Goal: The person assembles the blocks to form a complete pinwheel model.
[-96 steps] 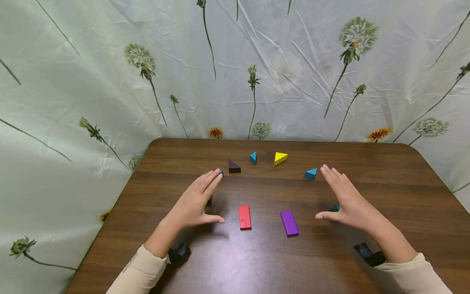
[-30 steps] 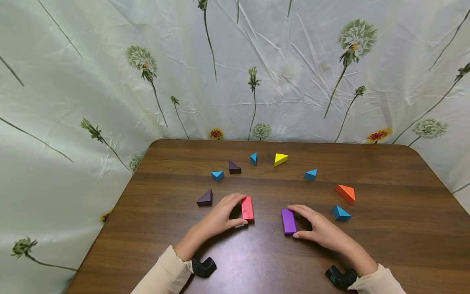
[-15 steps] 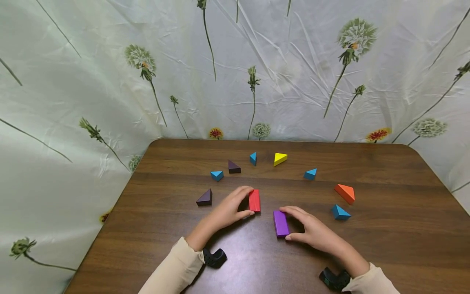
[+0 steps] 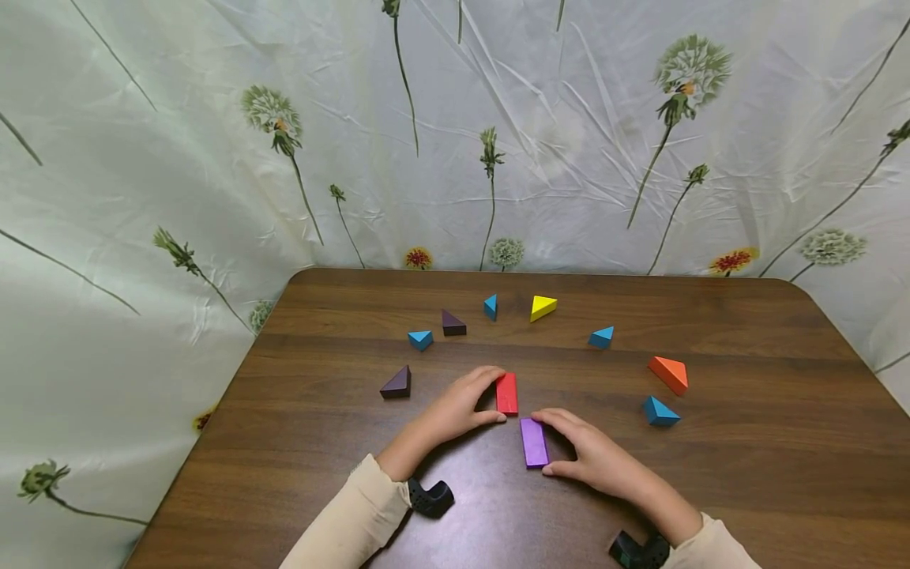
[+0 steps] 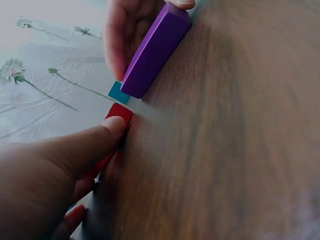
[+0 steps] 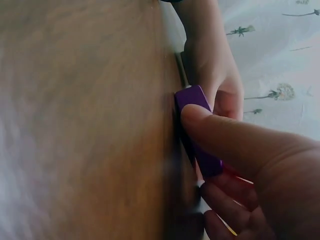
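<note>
My left hand [image 4: 455, 407] pinches a red rectangular block [image 4: 507, 395] end to end between thumb and fingers. A purple rectangular block [image 4: 534, 444] is gripped the same way by my right hand [image 4: 597, 454]. The purple block lies a little nearer to me and to the right, with a small gap between the two. In the left wrist view the thumb presses the near end of the red block [image 5: 120, 111]. The right wrist view shows the thumb on the end of the purple block [image 6: 192, 95]; that hand's fingers are partly hidden. Whether either block touches the table is unclear.
Several triangular blocks form an arc on the brown table [image 4: 746, 340]: dark purple [image 4: 396, 383] at left, blue [image 4: 420, 340], yellow [image 4: 543, 307] at the back, orange [image 4: 669, 374] and blue [image 4: 661, 412] at right. A flowered curtain [image 4: 569, 158] hangs behind.
Both hands, first spread wide and holding nothing, have taken hold of the red and purple blocks. The red block has moved right and the purple one left, closing the gap between them.
</note>
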### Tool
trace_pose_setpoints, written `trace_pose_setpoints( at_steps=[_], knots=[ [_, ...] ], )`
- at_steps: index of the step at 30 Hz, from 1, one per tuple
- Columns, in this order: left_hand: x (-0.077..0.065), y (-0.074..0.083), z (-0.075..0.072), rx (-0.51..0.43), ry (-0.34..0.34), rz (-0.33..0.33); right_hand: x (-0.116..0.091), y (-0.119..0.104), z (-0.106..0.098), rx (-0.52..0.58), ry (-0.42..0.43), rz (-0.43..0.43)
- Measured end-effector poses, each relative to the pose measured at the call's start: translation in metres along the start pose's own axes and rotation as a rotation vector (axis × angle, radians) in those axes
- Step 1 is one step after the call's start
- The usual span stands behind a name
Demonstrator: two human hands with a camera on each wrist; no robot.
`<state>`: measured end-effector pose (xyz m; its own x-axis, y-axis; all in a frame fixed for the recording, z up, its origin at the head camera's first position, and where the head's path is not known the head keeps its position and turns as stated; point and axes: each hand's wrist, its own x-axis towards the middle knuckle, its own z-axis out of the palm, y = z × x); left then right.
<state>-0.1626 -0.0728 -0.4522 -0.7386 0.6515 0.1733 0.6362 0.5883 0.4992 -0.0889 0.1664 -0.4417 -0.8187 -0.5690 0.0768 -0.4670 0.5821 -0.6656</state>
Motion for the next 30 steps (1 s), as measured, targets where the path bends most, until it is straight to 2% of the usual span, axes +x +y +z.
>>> trace_pose_setpoints(
  at_steps=[10, 19, 26, 30],
  knots=[
    [-0.002, 0.000, -0.001, -0.076, 0.025, -0.026, -0.001, -0.004, 0.001, 0.002, -0.005, -0.005],
    [0.003, 0.004, 0.003, -0.013, 0.027, -0.036, 0.002, -0.004, 0.004, -0.030, 0.058, -0.025],
    [0.008, 0.007, 0.006, -0.002, 0.027, -0.035, 0.004, -0.006, 0.006, 0.001, 0.073, 0.026],
    [0.010, 0.007, 0.008, 0.014, 0.028, -0.024, 0.005, -0.006, 0.007, -0.005, 0.082, 0.028]
  ],
)
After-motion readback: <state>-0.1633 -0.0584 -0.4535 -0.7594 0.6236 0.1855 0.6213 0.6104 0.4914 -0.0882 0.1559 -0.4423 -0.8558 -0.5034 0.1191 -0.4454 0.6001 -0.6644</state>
